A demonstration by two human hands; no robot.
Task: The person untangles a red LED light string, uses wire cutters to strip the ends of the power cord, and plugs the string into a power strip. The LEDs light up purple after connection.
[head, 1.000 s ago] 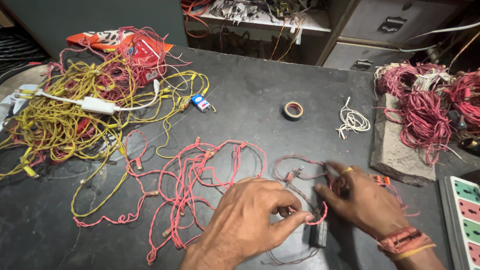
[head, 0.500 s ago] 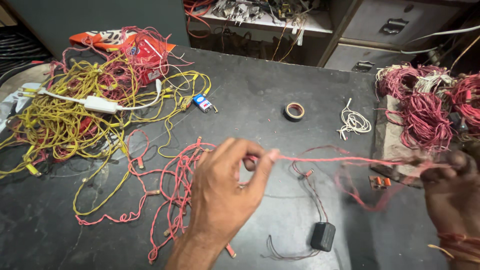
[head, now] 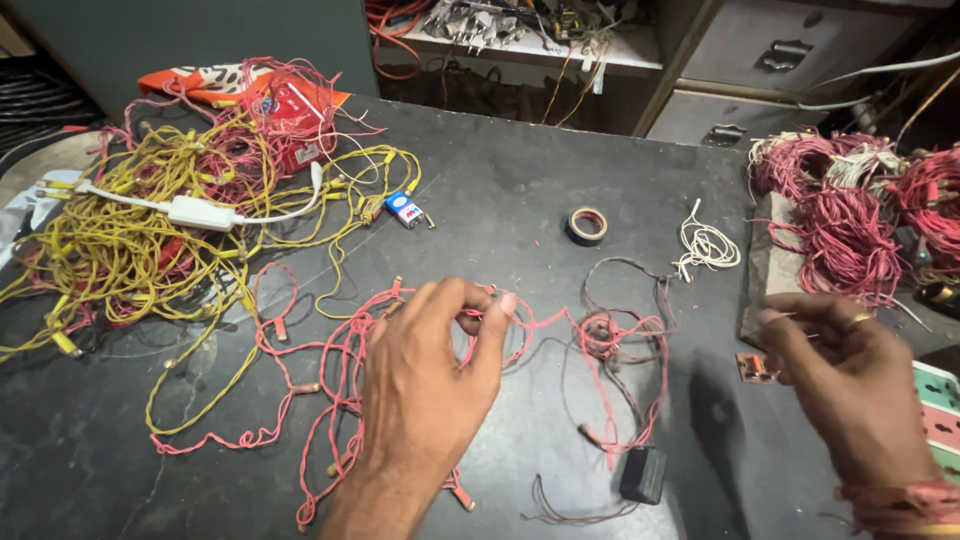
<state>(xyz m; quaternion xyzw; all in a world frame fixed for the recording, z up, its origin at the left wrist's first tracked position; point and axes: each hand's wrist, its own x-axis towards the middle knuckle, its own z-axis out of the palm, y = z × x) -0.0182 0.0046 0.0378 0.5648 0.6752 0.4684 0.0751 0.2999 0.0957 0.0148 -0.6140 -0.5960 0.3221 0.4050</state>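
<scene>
The left hand (head: pixel 425 375) hovers above the middle of the dark bench (head: pixel 520 200), thumb and forefinger pinched on a strand of the red light string (head: pixel 330 400). The right hand (head: pixel 850 375) is raised near the right edge, its fingers curled and drawn together as if nipping a thin wire; the wire itself is too fine to confirm, so the grip cannot be told for certain. The red light string lies slack on the bench: loose loops fan out to the left of the left hand, a small knot (head: pixel 603 338) sits between the hands, and a dark lead runs down to a black box (head: pixel 643 474) near the front edge. Judged from this layout, the string is only partly straightened; the loops and the knot remain to be worked out. A yellow light string (head: pixel 120 250) with a white box (head: pixel 198 211) is heaped at far left, still tangled. Further items on the bench: a roll of black tape (head: pixel 587 225), a white wire coil (head: pixel 706 245), a small battery (head: pixel 405 209), and coiled red bundles (head: pixel 845 225) at right.
</scene>
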